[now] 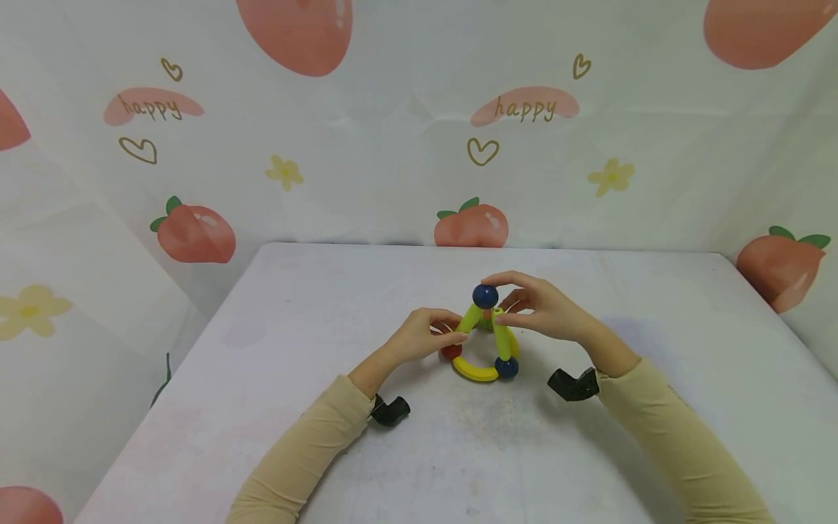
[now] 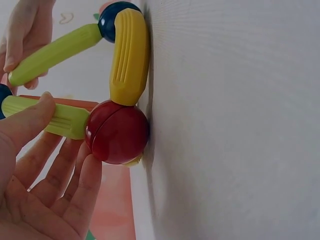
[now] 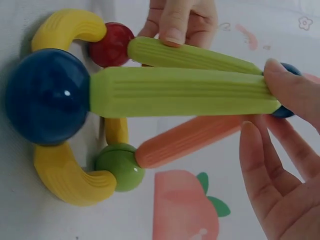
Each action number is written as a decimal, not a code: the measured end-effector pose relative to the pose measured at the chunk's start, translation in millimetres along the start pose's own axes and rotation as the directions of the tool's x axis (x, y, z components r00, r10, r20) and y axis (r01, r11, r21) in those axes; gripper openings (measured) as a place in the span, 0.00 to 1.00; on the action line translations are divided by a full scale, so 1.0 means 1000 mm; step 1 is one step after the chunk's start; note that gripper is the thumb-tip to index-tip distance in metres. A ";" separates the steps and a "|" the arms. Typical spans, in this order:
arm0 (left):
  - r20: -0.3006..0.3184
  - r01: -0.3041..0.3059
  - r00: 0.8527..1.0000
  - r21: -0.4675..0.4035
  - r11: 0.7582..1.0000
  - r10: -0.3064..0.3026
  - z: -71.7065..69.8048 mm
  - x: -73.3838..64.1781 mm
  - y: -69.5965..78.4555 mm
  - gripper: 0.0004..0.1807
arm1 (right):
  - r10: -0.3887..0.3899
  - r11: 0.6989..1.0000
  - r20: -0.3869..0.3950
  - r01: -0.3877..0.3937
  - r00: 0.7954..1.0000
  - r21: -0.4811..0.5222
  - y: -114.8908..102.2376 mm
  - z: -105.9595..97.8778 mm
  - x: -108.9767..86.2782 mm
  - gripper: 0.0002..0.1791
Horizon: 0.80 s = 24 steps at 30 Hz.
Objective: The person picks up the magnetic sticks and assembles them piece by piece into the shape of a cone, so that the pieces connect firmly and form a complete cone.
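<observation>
A frame of magnetic sticks and balls stands on the table. Curved yellow sticks (image 1: pixel 476 372) link a red ball (image 1: pixel 450 352), a lower blue ball (image 1: pixel 507 367) and a green ball (image 3: pixel 120 167) at its base. My left hand (image 1: pixel 419 336) pinches the light green stick (image 2: pixel 70 120) rising from the red ball. An orange stick (image 3: pixel 187 141) slants up from the green ball. My right hand (image 1: pixel 553 311) pinches the upper end of the other light green stick (image 1: pixel 502 340), which stands on the lower blue ball. One right finger touches the top blue ball (image 1: pixel 485 296).
The frame rests on a white table (image 1: pixel 314 291), with a peach-printed cloth (image 1: pixel 380 109) hanging behind. A black elbow-shaped piece (image 1: pixel 391 412) sits by the left cuff, and another black piece (image 1: pixel 573 384) by the right cuff.
</observation>
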<state>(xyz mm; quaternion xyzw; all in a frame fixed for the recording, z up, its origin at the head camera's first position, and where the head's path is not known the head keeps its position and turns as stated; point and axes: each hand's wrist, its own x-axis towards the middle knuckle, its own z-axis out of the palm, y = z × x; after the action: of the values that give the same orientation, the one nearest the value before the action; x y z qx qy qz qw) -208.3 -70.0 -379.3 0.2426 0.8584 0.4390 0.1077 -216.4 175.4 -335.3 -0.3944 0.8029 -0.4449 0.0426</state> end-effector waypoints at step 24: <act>0.005 0.066 0.998 -0.023 0.998 -0.066 0.001 -0.002 0.004 0.16 | 0.027 0.998 -0.137 -0.033 0.990 -0.045 -0.002 0.014 0.001 0.26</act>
<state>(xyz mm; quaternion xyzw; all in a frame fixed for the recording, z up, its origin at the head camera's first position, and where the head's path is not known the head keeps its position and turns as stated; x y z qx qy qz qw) -205.1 -68.0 -376.3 0.2138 0.8606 0.4445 0.1267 -209.9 164.3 -341.6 -0.3516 0.8201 -0.4511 -0.0151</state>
